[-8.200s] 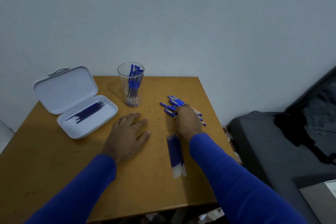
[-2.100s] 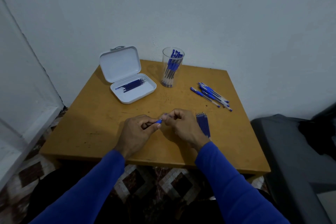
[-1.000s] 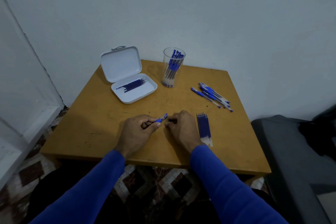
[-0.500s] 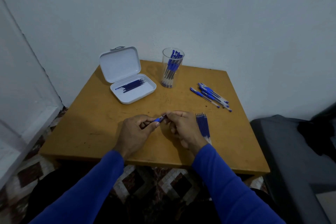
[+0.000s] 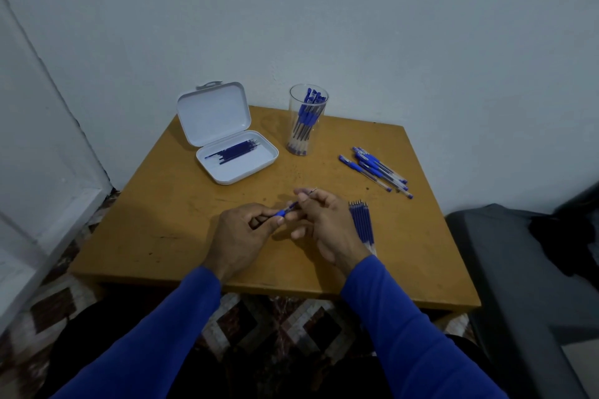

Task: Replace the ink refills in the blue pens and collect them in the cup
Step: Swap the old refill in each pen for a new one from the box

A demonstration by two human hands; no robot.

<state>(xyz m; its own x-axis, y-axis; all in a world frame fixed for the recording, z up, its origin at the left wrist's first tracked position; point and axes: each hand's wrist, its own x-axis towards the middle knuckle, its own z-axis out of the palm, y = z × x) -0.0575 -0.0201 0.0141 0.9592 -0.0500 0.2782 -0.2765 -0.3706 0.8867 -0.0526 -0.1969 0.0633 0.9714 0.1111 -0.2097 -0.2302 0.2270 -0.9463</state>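
A: Where is the pen being worked on?

B: Over the wooden worktop, nearer the person than the clear plastic cup of blue pens. The left hand pinches the blue pen barrel; the right hand pinches the thin dark refill sticking out of it.

A: And the spare parts?

B: Loose blue pens lie right of the cup, a row of blue refills just beside the right hand, and an open white case left of the cup.

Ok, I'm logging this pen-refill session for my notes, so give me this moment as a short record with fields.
left hand: grips the pen barrel
right hand: pinches the refill at the barrel's end
cup: upright, holds blue pens
loose pens: lie right of the cup
refill row: lies beside the right hand
white case: open, refills inside
table: wooden
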